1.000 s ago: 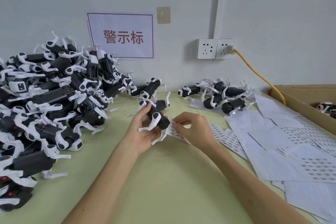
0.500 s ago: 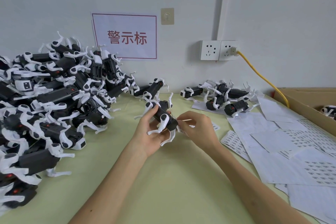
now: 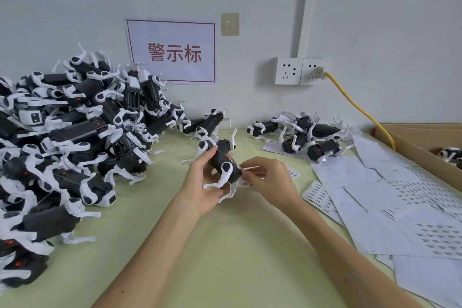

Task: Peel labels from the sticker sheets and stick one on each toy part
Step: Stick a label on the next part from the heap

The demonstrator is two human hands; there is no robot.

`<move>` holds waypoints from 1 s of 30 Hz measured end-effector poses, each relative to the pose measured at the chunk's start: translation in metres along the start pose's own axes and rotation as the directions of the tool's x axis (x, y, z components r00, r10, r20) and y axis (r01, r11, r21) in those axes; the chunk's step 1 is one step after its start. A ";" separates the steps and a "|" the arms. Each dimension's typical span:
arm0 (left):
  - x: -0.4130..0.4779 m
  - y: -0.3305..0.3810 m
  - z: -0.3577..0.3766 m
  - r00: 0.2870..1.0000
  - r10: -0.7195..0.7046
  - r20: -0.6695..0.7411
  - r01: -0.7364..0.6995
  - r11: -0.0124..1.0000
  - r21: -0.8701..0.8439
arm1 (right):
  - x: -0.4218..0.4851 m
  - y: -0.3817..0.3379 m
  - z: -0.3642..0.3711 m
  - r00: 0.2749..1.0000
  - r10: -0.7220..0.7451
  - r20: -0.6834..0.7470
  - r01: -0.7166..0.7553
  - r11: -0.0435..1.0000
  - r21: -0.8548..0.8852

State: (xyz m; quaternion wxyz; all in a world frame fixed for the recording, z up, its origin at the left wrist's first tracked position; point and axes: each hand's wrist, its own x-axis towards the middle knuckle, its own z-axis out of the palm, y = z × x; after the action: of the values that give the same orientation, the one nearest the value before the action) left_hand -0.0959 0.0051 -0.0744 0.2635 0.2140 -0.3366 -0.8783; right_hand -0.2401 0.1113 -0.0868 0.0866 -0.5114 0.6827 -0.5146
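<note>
Two hands work above the counter point(image 3: 225, 257). I read the left hand point(image 3: 202, 187) with its grip clamped round a toy part point(image 3: 222, 165), a black body with white legs. The part is lifted off the counter and tilted, near end lower.

The right hand point(image 3: 270, 182) sits just right of that toy part. Its thumb-and-forefinger grip is pinched together on a thin pale sliver, apparently a label point(image 3: 250, 168), though it is too small for me to confirm. The sliver's tip lies just beside the near end of the toy part. A sheet strip point(image 3: 292, 174) lies flat beneath the right hand.

Positions relative to the toy part:
- Left: a large pile point(image 3: 75, 145) of like parts.
- Behind and right: a small cluster point(image 3: 312, 137) of like parts.
- Further right: overlapping sticker sheets point(image 3: 400, 195), then a cardboard box point(image 3: 412, 137).
</note>
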 end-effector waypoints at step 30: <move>0.001 0.001 0.001 0.970 0.217 0.110 -0.233 0.959 0.162 | 0.004 -0.004 -0.006 0.998 0.051 -0.036 -0.047 0.994 0.103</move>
State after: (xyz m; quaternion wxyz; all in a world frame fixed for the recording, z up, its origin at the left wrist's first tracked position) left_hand -0.0971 0.0047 -0.0730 0.3263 0.1564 -0.4456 -0.8188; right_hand -0.2432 0.1122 -0.0790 0.1120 -0.4793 0.6696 -0.5562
